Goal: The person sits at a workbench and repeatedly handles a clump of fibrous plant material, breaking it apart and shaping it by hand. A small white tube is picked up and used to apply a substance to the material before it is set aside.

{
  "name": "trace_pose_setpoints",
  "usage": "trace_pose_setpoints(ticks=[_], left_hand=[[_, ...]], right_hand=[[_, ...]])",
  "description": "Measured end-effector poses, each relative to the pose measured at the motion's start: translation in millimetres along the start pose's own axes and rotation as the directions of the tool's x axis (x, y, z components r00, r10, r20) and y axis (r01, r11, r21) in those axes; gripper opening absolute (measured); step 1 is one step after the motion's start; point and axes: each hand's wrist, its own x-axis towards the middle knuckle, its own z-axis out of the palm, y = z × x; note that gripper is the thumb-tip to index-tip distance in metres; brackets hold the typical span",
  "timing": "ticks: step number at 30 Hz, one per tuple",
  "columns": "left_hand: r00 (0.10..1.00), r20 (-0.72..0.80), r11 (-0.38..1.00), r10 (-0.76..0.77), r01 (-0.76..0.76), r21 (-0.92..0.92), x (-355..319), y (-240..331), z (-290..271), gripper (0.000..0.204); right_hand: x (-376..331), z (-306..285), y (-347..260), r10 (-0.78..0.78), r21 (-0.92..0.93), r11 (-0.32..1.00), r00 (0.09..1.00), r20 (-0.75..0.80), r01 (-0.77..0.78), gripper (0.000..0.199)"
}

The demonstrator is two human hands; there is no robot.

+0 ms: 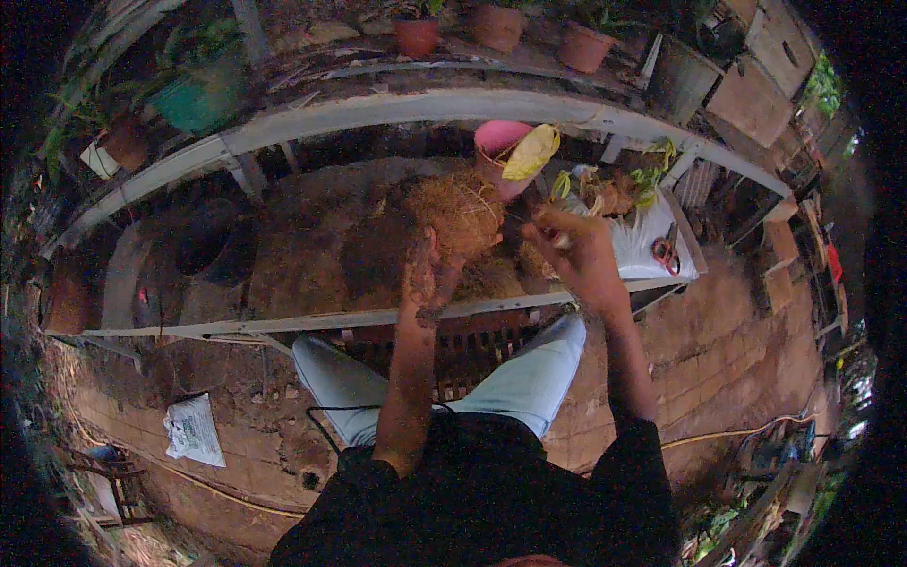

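Note:
My left hand (433,269) grips a ball of brown coconut fibre (458,210) from below and holds it over the table. Pale strands, like thin string, cross the ball's right side. My right hand (574,248) is closed just right of the ball, its fingers pinched together. Whatever those fingers hold is too small and dark to make out. Behind the hands stands a pink pot (501,142) with a crumpled yellow wrapper (531,153) at its rim.
Red-handled scissors (666,253) lie on a white bag (638,236) at the table's right end, beside a leafy plant (614,189). A dark round pot (213,246) stands at the left. Terracotta pots (586,47) line the back ledge. Another white bag (194,430) lies on the floor.

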Motion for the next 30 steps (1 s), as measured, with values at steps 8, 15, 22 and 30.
trace_pose_setpoints(ticks=[8, 15, 22, 30], left_hand=[[1.000, -0.014, 0.809, 0.007, 0.002, 0.588, 28, -4, -34, 0.060], [0.994, -0.011, 0.689, 0.113, -0.070, 0.721, 10, 3, 42, 0.065], [0.993, 0.091, 0.559, 0.071, -0.115, 0.821, 7, 7, 52, 0.064], [0.987, 0.151, 0.568, -0.060, -0.090, 0.818, -4, 15, 67, 0.071]], right_hand=[[-6, -3, -50, -0.127, -0.459, 0.855, 0.956, 0.264, 0.240, 0.021], [-2, -7, -72, -0.191, -0.600, 0.635, 0.852, 0.488, 0.486, 0.017], [46, -37, -62, -0.328, -0.374, 0.719, 0.760, 0.561, 0.586, 0.016], [109, -45, -52, -0.242, -0.076, 0.873, 0.562, 0.791, 0.482, 0.018]])
